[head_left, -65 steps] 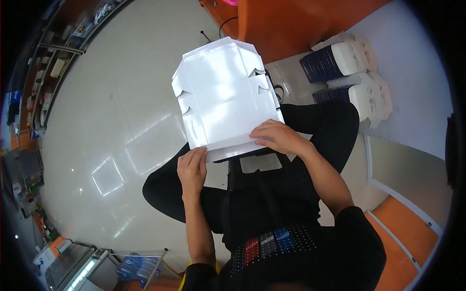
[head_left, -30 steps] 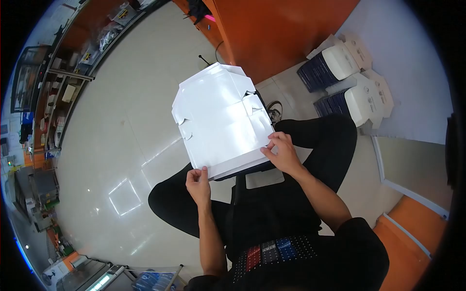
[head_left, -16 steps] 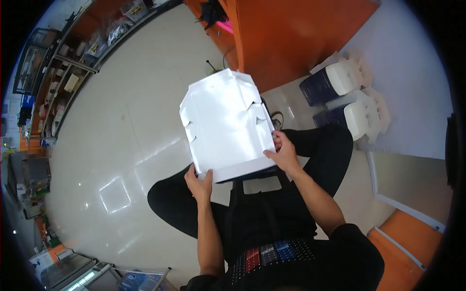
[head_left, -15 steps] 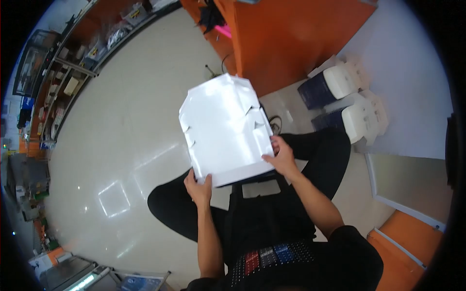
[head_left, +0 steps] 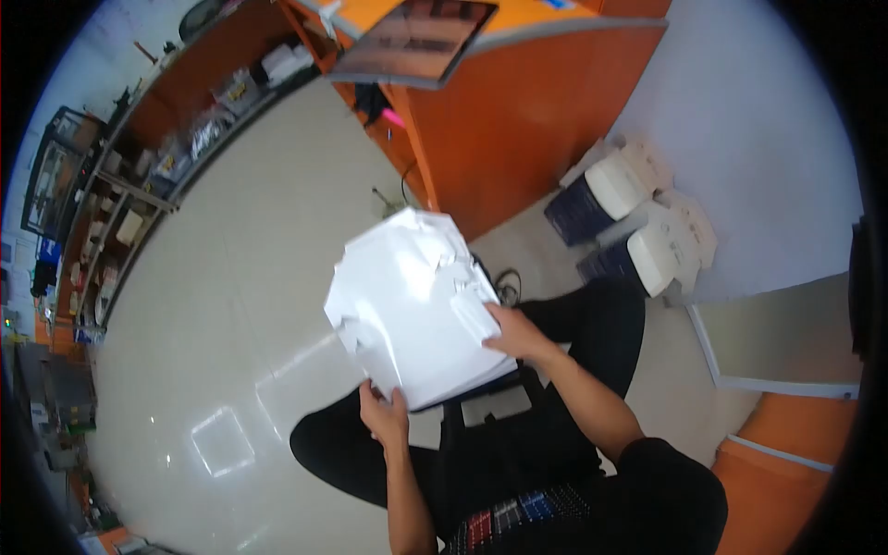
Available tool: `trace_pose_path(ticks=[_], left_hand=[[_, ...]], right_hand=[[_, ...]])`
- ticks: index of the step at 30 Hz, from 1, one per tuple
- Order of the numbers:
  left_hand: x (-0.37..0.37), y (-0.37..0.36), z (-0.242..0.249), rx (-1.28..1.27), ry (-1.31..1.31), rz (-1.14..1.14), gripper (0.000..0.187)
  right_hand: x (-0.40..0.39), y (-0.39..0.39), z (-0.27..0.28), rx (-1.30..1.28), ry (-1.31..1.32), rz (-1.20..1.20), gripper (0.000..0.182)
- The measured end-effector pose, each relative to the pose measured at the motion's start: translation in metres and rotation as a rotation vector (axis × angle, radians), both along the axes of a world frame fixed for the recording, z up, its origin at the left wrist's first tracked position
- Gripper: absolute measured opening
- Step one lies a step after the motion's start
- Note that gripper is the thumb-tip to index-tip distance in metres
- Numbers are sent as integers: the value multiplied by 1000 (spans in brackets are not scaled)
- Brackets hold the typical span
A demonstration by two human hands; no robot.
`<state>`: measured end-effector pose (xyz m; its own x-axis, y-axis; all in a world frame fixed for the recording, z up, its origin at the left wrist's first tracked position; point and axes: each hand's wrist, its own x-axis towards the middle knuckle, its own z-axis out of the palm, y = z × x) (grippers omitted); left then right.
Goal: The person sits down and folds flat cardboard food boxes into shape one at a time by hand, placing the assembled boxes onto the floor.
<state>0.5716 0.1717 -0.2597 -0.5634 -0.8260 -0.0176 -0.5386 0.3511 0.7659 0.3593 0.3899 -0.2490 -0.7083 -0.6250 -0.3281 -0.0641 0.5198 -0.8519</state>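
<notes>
White cardboard (head_left: pixel 398 314) lies between the 2 bent legs (head_left: pixel 601 324). Left hand (head_left: pixel 385 421) pinches its near-left corner; right hand (head_left: pixel 518 335) grips the right-side flap. Probably light, bendy, slick, easily creased; best held by opposite edges.

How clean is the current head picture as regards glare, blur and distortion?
Head view: glare washes out patches of the card; the floor mirrors bright outlines; the shelf bows and the corners go black; print on the cartons is too soft to read.
</notes>
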Motion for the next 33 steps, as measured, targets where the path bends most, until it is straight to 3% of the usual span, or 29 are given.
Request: trace_pose_path(ticks=[1, 2, 3, 4, 6, 10, 13, 16, 22, 30, 33], left_hand=[[4, -2, -14, -58, 3, -36, 59], [-1, 0, -3, -122, -49, -118, 58], [-1, -1, -12, -37, 17, -144, 59], [-6, 2, 0, -164, -1, -210, 62], [-8, 9, 7, -73, -147, -198, 65], [-16, 23, -2, -289, -188, -372, 62], [-25, 35, -18, -369, -179, -484, 64], [-28, 45, -19, -386, -257, -592, 64], [-42, 50, -14, -370, -378, -593, 66], [-104, 24, -41, -464, -66, -578, 53], [-105, 57, -23, -243, 84, -458, 55]], right_hand=[[6, -1, -14, 96, 110, -4, 72], [5, -7, 13, 160, 31, -19, 75], [11, -9, 2, 180, 170, -23, 77], [13, -14, 14, 228, 179, -8, 77], [14, -21, 22, 259, 251, 50, 73], [38, -41, 32, 357, 466, 88, 70], [52, -53, 18, 434, 601, 174, 72], [70, -54, 4, 455, 529, 263, 77], [84, -53, -25, 446, 670, 283, 74], [71, -34, -16, 353, 569, 322, 68], [55, -19, -20, 163, 467, 297, 49]])
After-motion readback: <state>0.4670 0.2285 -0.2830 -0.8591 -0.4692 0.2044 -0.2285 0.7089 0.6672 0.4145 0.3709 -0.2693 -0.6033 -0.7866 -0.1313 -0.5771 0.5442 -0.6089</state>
